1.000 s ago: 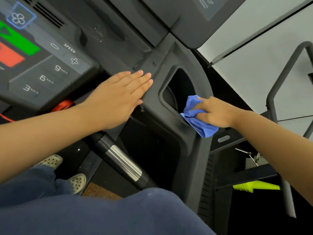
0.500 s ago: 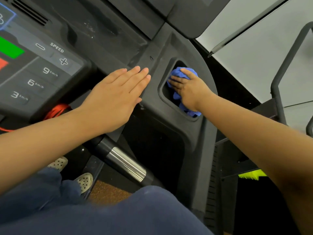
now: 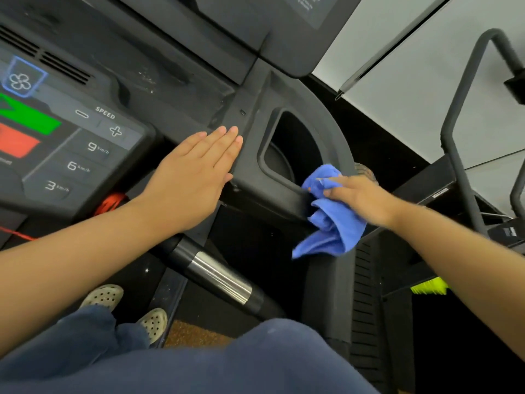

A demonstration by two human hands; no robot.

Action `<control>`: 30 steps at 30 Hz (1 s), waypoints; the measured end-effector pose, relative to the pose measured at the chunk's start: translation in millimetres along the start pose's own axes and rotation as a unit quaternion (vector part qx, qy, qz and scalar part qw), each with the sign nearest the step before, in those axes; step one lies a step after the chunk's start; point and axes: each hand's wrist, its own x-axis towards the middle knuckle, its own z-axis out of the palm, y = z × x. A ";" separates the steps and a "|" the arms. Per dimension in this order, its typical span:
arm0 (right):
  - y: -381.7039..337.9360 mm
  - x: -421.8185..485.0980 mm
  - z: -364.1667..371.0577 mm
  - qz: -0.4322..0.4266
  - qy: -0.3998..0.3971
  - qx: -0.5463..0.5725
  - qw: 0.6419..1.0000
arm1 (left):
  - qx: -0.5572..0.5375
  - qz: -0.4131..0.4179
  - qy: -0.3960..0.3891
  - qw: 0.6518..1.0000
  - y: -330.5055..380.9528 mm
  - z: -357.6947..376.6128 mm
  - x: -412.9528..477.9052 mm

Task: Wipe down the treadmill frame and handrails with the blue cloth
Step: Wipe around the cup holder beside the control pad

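Right grip [image 3: 360,196] pinching crumpled blue cloth [image 3: 332,223], left grip [image 3: 193,172] flat, open on dark plastic treadmill frame [image 3: 250,166]: press firmly along the pocket rim [image 3: 339,137].

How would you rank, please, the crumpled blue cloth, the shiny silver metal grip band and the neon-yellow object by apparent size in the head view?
1. Crumpled blue cloth, clearly largest.
2. Shiny silver metal grip band.
3. Neon-yellow object, smallest, though partly hidden.
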 end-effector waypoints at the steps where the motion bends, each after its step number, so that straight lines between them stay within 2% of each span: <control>1: 3.5 -15.7 15.9 0.002 0.021 0.069 0.997 | -0.002 -0.001 -0.002 1.000 0.2 -0.6 0.0; 2: 7.0 -30.2 34.3 -0.005 0.050 0.094 0.994 | -0.003 -0.003 -0.004 1.000 0.2 -1.3 -0.3; 5: 12.1 -50.5 82.8 -0.047 0.177 0.018 0.983 | -0.003 -0.004 -0.015 1.000 0.8 -2.0 -0.5; 8: 15.5 -39.4 91.3 0.095 0.265 0.151 0.948 | -0.004 -0.005 -0.023 1.000 1.5 -1.6 -0.3; 10: 20.7 -27.6 82.7 0.111 0.258 0.151 0.948 | -0.003 -0.008 -0.027 1.000 1.8 -1.4 -0.5; 13: 25.2 -11.9 64.0 0.045 0.212 0.076 0.973 | -0.002 -0.008 -0.028 1.000 1.7 -2.1 0.2; 16: 27.9 6.9 42.0 -0.003 0.178 0.043 0.983 | -0.005 -0.012 -0.029 0.999 2.7 -2.7 0.4; 21: 24.3 40.0 14.8 -0.031 0.195 0.003 0.980 | -0.010 -0.016 -0.035 0.999 3.1 -3.3 0.7; 26: 21.6 87.3 -10.8 -0.023 0.152 -0.074 0.985 | -0.006 -0.021 -0.038 0.999 3.8 -4.2 0.4; 30: -6.7 126.7 -20.0 -0.043 0.179 -0.058 0.981 | -0.004 -0.023 -0.041 0.999 3.9 -3.6 1.0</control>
